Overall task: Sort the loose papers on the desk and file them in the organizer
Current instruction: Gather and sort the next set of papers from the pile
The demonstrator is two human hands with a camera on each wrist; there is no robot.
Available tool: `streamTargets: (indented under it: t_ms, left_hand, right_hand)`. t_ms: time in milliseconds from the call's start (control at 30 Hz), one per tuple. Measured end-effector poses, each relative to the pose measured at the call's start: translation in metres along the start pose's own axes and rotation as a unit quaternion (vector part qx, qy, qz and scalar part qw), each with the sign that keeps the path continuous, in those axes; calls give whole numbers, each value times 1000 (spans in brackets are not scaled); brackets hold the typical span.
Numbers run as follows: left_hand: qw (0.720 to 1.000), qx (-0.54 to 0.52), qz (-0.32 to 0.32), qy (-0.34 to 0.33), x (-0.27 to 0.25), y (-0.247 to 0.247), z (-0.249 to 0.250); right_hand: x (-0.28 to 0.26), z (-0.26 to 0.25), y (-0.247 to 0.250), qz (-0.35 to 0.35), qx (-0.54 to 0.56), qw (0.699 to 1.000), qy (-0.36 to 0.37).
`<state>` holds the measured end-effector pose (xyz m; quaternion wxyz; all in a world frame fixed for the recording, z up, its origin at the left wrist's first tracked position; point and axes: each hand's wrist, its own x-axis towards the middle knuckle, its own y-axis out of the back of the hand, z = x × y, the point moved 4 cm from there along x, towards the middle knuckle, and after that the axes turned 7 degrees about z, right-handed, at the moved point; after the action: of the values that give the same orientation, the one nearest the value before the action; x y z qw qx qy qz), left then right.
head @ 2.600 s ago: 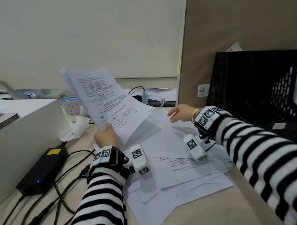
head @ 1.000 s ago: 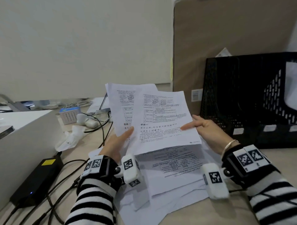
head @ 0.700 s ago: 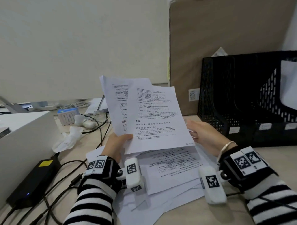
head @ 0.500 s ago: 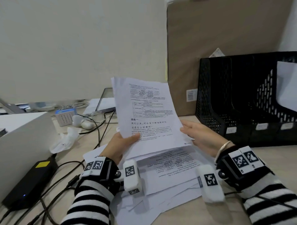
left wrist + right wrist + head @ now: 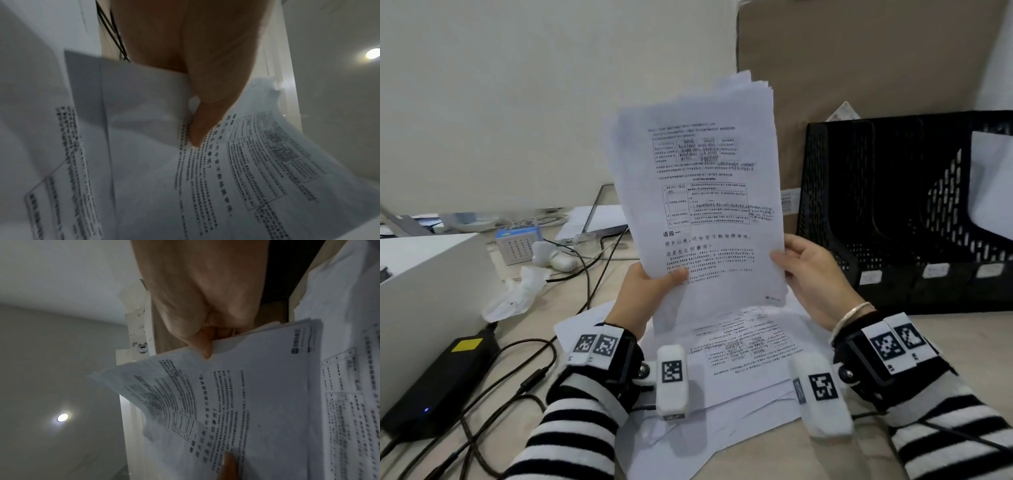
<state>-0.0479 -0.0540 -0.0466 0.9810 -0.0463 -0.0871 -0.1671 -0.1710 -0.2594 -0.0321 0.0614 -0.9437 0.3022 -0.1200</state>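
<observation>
A stack of printed white papers (image 5: 709, 205) stands upright above the desk, held by both hands. My left hand (image 5: 650, 291) grips its lower left edge, thumb on the front sheet (image 5: 236, 178). My right hand (image 5: 808, 274) pinches the lower right edge, thumb on the front of the stack (image 5: 257, 394). More loose papers (image 5: 743, 353) lie spread on the desk under the hands. The black mesh organizer (image 5: 893, 212) stands at the right, with a white sheet (image 5: 993, 178) in a far-right slot.
A black power brick (image 5: 438, 383) and tangled cables (image 5: 517, 387) lie at the left front. A white box (image 5: 424, 284) stands at the left. A crumpled tissue (image 5: 517, 291) and a small calendar (image 5: 515, 246) sit behind. A brown board (image 5: 859, 68) stands behind the organizer.
The two offset sheets have been squared into one stack and raised upright. My right hand has shifted from pointing at the page to pinching its right edge.
</observation>
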Motion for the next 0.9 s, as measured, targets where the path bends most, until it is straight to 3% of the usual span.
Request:
streamTargets:
  t_ms: [100,233,367,633,800,900]
  left_hand:
    - [999,31,-12,2,-1,-4,-6]
    - [997,39,-44,55,-3,-9,-21]
    - [997,24,9,66,2,-7,-27]
    - [996,30,73,44,10,6,-23]
    - [971,-24,225,78,20,49,-34]
    - [947,13,311,81,24,74,-39]
  right_hand:
    - [-3,11,-9,-19,-4,999,-42]
    - [-4,27,-15,-56,-30,994,-94]
    - [-6,36,-15,-94,-41,987,-124]
    - [0,35,-11,-39,-37,995,-88]
    - [5,25,3,17,-83,994,-63]
    - [10,19,1,7,-101,991,-86]
